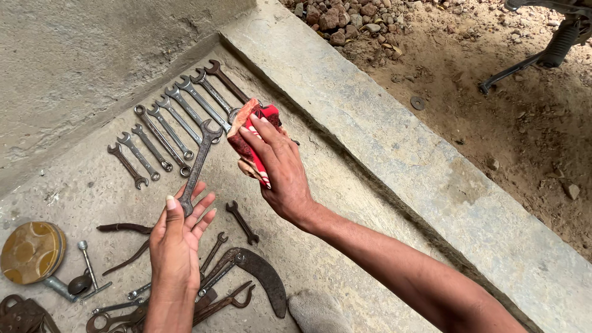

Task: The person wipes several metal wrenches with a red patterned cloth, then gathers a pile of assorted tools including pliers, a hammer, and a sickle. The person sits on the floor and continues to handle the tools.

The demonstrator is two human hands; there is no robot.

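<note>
My left hand holds the lower end of a long combination wrench, which slants up and to the right. Around the upper end of that wrench my right hand presses a red and white cloth. Just behind the cloth, a row of several combination wrenches lies side by side on the concrete floor, smallest at the left.
A small dark wrench lies under my right wrist. Pliers, a curved sickle blade, more small tools and a round yellowish disc lie at the lower left. A concrete curb runs diagonally; dirt and stones lie beyond it.
</note>
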